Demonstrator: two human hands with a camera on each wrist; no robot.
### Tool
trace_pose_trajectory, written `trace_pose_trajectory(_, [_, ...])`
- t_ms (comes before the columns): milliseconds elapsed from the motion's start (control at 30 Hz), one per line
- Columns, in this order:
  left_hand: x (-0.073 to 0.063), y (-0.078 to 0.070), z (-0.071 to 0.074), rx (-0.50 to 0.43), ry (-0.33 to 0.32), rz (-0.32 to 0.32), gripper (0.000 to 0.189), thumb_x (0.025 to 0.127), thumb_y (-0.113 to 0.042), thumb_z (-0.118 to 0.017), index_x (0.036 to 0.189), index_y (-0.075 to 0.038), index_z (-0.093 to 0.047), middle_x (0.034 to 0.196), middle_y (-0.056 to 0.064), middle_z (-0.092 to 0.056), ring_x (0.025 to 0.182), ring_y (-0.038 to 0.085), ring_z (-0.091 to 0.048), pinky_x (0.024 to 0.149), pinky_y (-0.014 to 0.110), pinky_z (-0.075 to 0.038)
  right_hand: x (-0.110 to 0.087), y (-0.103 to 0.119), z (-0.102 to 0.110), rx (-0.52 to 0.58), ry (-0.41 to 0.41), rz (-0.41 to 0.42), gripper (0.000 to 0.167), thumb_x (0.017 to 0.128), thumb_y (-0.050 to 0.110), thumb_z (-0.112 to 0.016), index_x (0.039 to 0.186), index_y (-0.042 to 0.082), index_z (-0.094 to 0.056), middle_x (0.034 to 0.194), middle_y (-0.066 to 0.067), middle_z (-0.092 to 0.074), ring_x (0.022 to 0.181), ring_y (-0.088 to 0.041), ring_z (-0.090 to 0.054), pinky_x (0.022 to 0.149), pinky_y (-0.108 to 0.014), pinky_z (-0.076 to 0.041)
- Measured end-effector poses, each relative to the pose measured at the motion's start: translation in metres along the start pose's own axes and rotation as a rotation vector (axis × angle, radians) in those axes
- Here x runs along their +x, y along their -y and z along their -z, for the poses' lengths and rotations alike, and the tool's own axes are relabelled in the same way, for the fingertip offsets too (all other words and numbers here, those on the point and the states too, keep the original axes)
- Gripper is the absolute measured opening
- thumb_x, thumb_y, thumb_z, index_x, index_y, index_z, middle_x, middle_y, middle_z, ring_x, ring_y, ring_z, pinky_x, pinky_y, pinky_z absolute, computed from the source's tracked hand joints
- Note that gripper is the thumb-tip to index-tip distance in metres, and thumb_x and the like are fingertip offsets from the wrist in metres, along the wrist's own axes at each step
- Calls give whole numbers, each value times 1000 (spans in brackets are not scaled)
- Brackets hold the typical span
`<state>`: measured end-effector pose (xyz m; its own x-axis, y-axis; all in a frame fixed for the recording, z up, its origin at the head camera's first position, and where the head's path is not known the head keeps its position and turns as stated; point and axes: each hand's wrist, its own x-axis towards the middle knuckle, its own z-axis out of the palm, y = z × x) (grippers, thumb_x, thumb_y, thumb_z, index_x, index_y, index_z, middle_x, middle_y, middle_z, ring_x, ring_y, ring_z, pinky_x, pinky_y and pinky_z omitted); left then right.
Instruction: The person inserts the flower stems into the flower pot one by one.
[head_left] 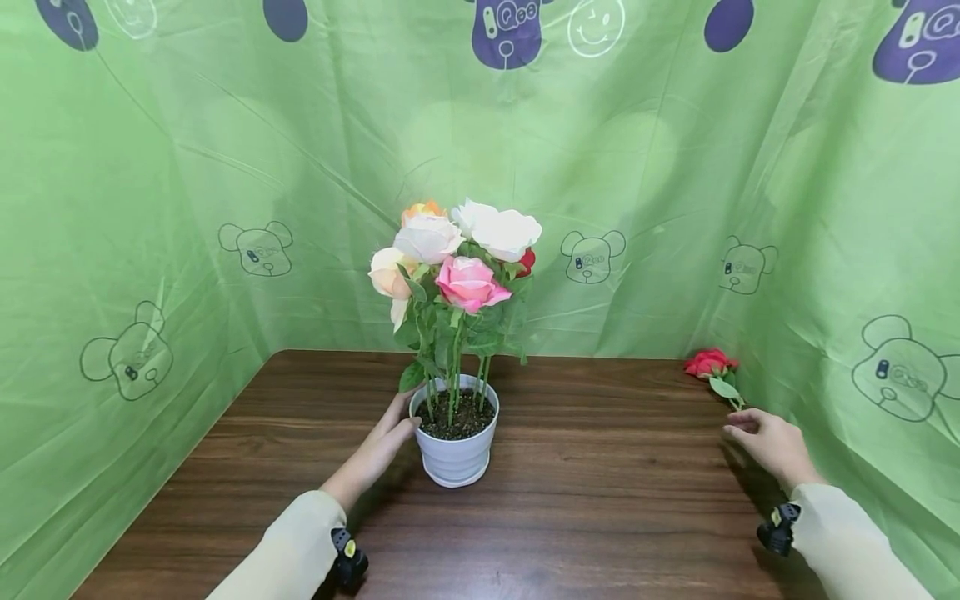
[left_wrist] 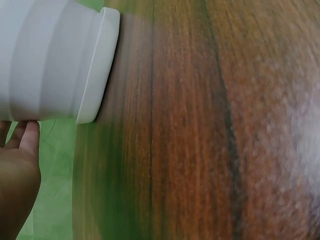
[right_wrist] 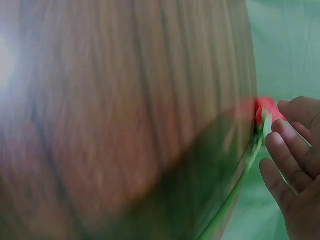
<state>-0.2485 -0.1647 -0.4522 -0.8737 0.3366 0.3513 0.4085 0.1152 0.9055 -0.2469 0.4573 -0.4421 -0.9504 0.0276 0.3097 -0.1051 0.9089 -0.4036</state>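
Observation:
A white flowerpot (head_left: pixel 459 458) stands upright on the table, filled with dark soil and several long-stemmed artificial roses. My left hand (head_left: pixel 382 442) holds the pot's left side, thumb by the rim and fingers reaching round behind. In the left wrist view, fingertips (left_wrist: pixel 31 131) meet the pot's ribbed wall (left_wrist: pixel 47 60). Far to the right lies a single red rose (head_left: pixel 708 362) with a green stem. My right hand (head_left: pixel 774 447) hovers near the stem's lower end, fingers loosely bent. In the right wrist view the stem (right_wrist: pixel 235 192) passes beside the spread fingers (right_wrist: pixel 292 160), outside their grasp.
The dark wooden table (head_left: pixel 600 500) runs back to a green curtain (head_left: pixel 637 183) with bear prints, which also encloses both sides. Blooms in the pot, among them a pink rose (head_left: pixel 470 285) and a white rose (head_left: pixel 506 233), rise high above the rim.

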Motion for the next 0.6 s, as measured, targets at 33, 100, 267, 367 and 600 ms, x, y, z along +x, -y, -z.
trace_pose_trajectory(33, [0, 0, 0, -1, 1, 2, 54, 105, -13, -43, 157, -13, -29, 161, 12, -28, 146, 29, -25, 109, 56, -29, -2, -6, 1, -5, -4, -14, 35, 97, 29, -67, 110, -3, -71, 97, -21, -72, 90, -44, -65, 75, -57, -48])
trace_pose_trajectory(100, [0, -1, 0, -6, 4, 8, 55, 104, -13, -43, 157, -12, -28, 161, 13, -28, 146, 30, -24, 109, 56, -30, -7, -16, 4, -10, -7, -50, 37, 97, 30, -66, 110, -4, -70, 98, -24, -71, 92, -48, -63, 76, -58, -47])
trace_pose_trajectory(267, [0, -3, 0, -11, 9, 24, 54, 105, -13, -42, 156, -8, -27, 162, 13, -27, 146, 31, -24, 109, 58, -29, -17, -37, 9, -20, -6, -140, 39, 97, 31, -64, 109, -6, -70, 102, -29, -68, 97, -54, -59, 76, -59, -46])
trace_pose_trajectory(367, [0, -4, 0, -8, 9, 32, 53, 105, -13, -42, 156, -8, -28, 161, 13, -28, 145, 30, -25, 109, 59, -30, -20, -44, 11, -26, -5, -192, 42, 97, 33, -64, 108, -7, -70, 105, -32, -67, 100, -56, -57, 76, -58, -46])
trace_pose_trajectory(600, [-1, -3, 0, -13, 3, 33, 52, 105, -15, -42, 155, -7, -29, 161, 15, -27, 146, 32, -24, 109, 59, -29, -20, -47, 15, -35, 152, -263, 62, 99, 48, -57, 120, -10, -64, 124, -41, -54, 108, -64, -47, 83, -65, -44])
